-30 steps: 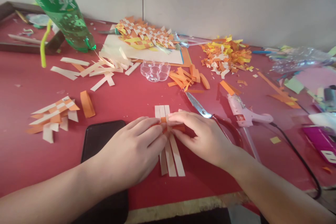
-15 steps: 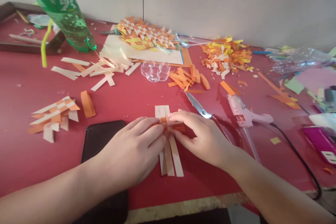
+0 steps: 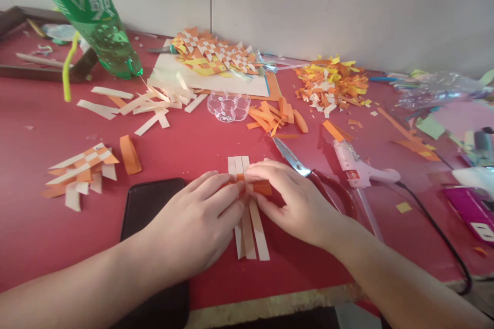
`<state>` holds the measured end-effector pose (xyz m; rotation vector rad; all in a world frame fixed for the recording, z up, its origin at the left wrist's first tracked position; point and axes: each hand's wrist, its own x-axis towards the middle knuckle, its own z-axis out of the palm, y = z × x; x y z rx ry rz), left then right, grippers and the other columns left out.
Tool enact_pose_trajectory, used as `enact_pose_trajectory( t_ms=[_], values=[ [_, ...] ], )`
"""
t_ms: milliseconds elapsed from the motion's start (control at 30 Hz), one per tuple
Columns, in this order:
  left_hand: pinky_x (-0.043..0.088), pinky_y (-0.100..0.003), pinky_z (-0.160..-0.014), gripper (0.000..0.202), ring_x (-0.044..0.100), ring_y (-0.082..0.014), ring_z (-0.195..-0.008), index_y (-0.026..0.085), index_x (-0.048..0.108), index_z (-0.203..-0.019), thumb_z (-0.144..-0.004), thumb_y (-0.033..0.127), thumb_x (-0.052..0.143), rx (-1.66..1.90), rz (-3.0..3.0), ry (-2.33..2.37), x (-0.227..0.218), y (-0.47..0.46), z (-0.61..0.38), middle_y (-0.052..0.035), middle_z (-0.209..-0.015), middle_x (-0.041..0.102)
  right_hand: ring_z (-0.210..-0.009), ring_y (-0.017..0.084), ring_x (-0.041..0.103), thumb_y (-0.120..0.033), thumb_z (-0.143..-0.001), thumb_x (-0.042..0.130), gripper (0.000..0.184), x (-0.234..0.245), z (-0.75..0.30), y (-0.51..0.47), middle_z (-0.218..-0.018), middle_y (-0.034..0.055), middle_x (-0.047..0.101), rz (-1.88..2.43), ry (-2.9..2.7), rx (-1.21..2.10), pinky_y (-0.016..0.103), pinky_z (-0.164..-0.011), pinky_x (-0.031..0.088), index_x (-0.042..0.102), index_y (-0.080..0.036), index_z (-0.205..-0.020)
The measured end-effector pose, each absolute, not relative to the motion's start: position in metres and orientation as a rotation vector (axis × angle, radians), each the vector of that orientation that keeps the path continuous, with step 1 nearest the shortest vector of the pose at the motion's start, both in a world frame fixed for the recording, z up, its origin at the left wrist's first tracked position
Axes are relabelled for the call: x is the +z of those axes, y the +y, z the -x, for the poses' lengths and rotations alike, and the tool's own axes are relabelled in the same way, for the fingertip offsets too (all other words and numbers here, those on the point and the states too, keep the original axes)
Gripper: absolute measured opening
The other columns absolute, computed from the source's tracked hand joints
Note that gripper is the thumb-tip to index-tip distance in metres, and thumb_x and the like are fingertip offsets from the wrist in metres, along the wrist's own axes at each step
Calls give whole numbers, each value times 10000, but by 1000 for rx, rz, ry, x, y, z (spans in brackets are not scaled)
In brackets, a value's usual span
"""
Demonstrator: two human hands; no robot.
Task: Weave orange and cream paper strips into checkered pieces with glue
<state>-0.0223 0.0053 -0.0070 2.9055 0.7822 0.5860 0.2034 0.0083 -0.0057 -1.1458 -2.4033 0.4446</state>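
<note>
White strips (image 3: 249,239) on the red table (image 3: 208,141), front centre, crossed by orange paper (image 3: 265,188), probably early-stage weave with long near tails unwoven; left hand (image 3: 204,211) fingers bent, right hand (image 3: 295,200) thumb and forefinger slightly parted, tips at crossing, can't tell grip.

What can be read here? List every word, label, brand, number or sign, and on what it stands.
"雪碧": large white characters on the green bottle; slightly blurred, so a likely reading.
Finer print on the same bottle: too small and blurred to read.
White marks on the magenta object: too blurred to read.
No other text is legible.
</note>
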Motion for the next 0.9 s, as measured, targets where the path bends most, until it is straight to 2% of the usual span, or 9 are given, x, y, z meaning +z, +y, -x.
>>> enact_pose_trajectory(
  t_ms=[167, 433, 900],
  values=[
    [563, -520, -965, 318, 675, -328, -1090, 87, 698, -1075, -904, 124, 432, 545, -2895, 782, -8, 6, 22, -158, -1140, 717, -1075, 185, 656, -135, -930, 506, 307, -5, -203, 9, -1153, 56, 676, 1167, -2398, 471, 374, -903, 572, 479, -247, -1215],
    [561, -538, -960, 309, 683, -323, -1107, 102, 685, -1074, -898, 146, 436, 556, -2872, 783, -6, 5, 23, -153, -1171, 722, -1043, 147, 663, -129, -920, 528, 312, -5, -202, 10, -1127, 31, 684, 1182, -2379, 535, 302, -899, 557, 485, -229, -1212],
    [538, -540, -982, 315, 667, -321, -1124, 128, 697, -1054, -870, 140, 441, 519, -2840, 790, -5, 6, 24, -140, -1204, 699, -1055, 197, 678, -146, -918, 520, 342, -4, -202, 9, -1106, 42, 702, 1212, -2348, 554, 377, -885, 580, 460, -263, -1234]
  ],
)
